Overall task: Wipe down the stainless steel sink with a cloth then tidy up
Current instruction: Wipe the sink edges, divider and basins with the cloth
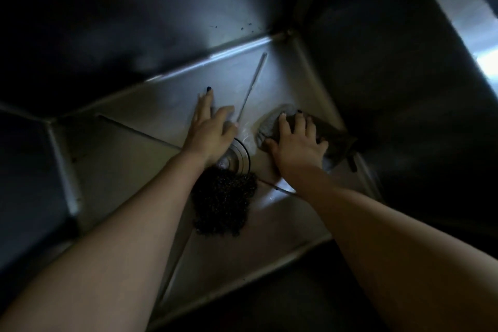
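A deep stainless steel sink fills the view in weak light, with dark walls and a paler floor. The right hand lies flat on a grey cloth with its fingers spread, pressing it on the floor; it does not pinch the cloth. The left hand rests just beside it, fingers straight, and holds nothing. The drain is between the two hands, partly under the left wrist. A dark metal scourer lies below the left forearm, touching the drain edge. To wipe well, I think the right palm should press evenly and pull the cloth toward the drain. The seam beyond the right fingertips probably needs attention, and the scourer should be lifted away.
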A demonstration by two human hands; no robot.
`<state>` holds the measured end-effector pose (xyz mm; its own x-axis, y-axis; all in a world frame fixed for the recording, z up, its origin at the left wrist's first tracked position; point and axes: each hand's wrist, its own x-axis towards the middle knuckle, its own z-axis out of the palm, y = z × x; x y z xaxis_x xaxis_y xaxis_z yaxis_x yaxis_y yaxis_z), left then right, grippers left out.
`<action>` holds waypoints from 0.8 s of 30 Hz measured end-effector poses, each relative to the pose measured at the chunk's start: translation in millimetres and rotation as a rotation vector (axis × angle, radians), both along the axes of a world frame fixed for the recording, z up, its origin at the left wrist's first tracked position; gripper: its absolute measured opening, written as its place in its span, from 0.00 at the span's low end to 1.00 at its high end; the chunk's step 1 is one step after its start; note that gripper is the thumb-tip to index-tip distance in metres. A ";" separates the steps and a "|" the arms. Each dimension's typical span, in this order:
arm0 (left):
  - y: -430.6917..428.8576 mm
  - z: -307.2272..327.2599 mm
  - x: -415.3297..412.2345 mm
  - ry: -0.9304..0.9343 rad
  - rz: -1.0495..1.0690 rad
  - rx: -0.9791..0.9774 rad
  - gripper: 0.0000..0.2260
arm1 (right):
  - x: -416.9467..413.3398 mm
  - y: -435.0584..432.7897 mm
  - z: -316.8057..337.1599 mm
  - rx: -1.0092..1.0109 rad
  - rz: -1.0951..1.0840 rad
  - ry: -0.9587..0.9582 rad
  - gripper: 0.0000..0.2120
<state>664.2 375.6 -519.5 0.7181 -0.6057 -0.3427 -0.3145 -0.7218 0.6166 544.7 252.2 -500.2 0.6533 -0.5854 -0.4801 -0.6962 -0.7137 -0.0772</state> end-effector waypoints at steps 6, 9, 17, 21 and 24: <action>20.9 11.7 -25.3 -0.008 0.194 -0.085 0.15 | -4.8 1.2 15.2 0.024 0.121 0.029 0.22; 37.2 19.7 -32.0 0.017 0.233 -0.097 0.15 | -3.4 -3.6 23.9 0.048 0.124 0.025 0.25; 62.4 48.7 -56.7 0.123 0.306 -0.050 0.20 | -1.2 -31.7 43.4 0.551 -0.269 -0.311 0.14; 65.1 59.0 -66.5 0.186 0.343 -0.064 0.21 | -10.7 -30.4 57.4 0.711 -0.419 -0.344 0.16; 66.3 64.0 -71.3 0.204 0.357 -0.055 0.21 | -11.1 -21.2 68.0 0.786 -0.437 -0.391 0.14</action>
<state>592.9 441.9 -455.5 0.8071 -0.3521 -0.4739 0.0825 -0.7276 0.6810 533.6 231.1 -432.2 0.6508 -0.4202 -0.6323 -0.7111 -0.0456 -0.7016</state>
